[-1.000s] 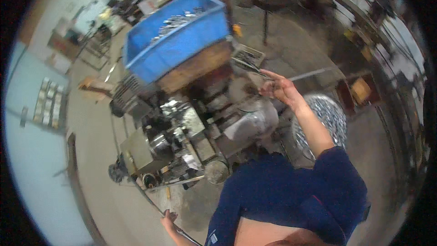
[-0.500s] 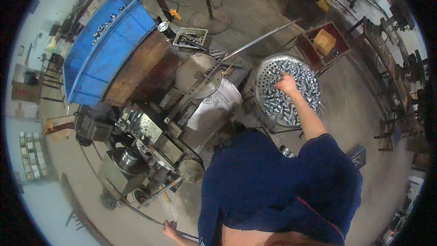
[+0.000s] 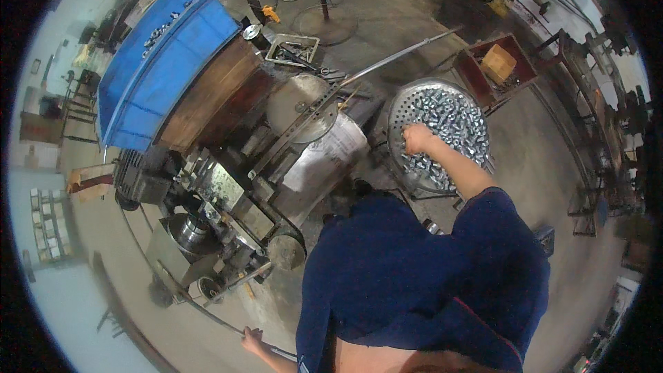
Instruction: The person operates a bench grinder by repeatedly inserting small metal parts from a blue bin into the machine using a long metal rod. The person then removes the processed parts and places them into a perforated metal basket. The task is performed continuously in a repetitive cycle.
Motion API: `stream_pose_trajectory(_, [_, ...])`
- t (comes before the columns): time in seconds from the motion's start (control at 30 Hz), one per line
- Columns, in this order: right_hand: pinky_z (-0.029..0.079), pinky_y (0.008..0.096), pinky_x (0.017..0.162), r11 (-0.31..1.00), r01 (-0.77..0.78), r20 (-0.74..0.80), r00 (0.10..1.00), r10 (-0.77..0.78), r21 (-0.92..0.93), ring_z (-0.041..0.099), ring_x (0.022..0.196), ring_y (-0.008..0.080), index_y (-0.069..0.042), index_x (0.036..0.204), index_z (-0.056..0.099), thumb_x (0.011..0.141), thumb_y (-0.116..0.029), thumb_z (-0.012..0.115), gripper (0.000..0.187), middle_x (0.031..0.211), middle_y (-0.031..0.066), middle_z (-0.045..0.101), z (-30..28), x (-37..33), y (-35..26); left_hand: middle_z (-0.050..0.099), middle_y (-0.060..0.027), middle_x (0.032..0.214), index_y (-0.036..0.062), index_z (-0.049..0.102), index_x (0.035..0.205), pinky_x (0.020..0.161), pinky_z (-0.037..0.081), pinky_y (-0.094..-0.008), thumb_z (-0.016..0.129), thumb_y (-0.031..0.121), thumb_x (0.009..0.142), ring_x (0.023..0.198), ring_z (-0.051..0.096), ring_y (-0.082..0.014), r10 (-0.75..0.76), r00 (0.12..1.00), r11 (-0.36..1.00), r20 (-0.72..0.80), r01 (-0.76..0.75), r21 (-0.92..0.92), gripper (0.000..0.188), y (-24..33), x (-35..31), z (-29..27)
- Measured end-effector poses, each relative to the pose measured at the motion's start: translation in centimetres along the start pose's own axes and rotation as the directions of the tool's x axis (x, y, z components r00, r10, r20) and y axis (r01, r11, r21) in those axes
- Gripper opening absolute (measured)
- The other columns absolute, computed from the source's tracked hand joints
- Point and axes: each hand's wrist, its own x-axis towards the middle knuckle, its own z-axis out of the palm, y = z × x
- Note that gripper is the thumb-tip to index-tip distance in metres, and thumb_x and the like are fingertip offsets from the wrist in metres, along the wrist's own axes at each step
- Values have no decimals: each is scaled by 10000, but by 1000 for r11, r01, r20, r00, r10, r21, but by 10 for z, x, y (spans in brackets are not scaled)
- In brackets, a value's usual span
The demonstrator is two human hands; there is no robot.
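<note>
My left hand (image 3: 253, 338) is closed round a long thin metal bar (image 3: 181, 295), low in the view, which curves up to the machine's left side. My right hand (image 3: 417, 139) is over the left part of a round perforated metal tray (image 3: 399, 119). Its fingers are curled together; whatever they hold, if anything, is hidden. A heap of small shiny metal fittings (image 3: 452, 119) covers most of the tray, with bare holes showing along its left edge.
A greasy machine (image 3: 224, 186) with a flat round disc (image 3: 286, 107) stands left of me. Behind it are a blue bin (image 3: 173, 62) with metal parts and a small parts tray (image 3: 293, 50). A slanting metal rod (image 3: 400, 54) crosses near the tray. Beyond sits a dark red box (image 3: 476, 62).
My right hand has shifted left and a little nearer across the tray, from over the heap toward the tray's left side. The left hand stays on the bar.
</note>
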Motion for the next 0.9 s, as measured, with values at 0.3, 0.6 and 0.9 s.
stream_pose_trajectory(0.3, [406,400,853,999,-5,-158,987,-3,-48,508,1004,284,-62,854,645,610,-246,589,311,1018,138,564,3,31,4,548,-113,581,-38,494,828,410,449,-285,579,201,777,447,518,-159,89,996,994,27,-87,-59,258,-38,18,-18])
stream_pose_trajectory(0.6, [462,387,658,974,195,-420,879,-225,-114,557,719,327,-38,631,617,553,-228,592,207,655,163,577,35,57,28,586,-139,625,-56,521,905,497,482,-318,584,210,735,509,583,-205,57,998,996,-2,-57,72,322,-26,14,-12])
stream_pose_trajectory(0.9, [428,302,799,489,487,-412,873,-260,724,545,936,229,-54,822,675,618,-119,616,222,1017,110,565,-71,-12,-118,625,-118,773,-18,548,1037,647,474,-296,591,222,779,714,613,-178,466,871,877,157,-478,44,354,120,-95,14])
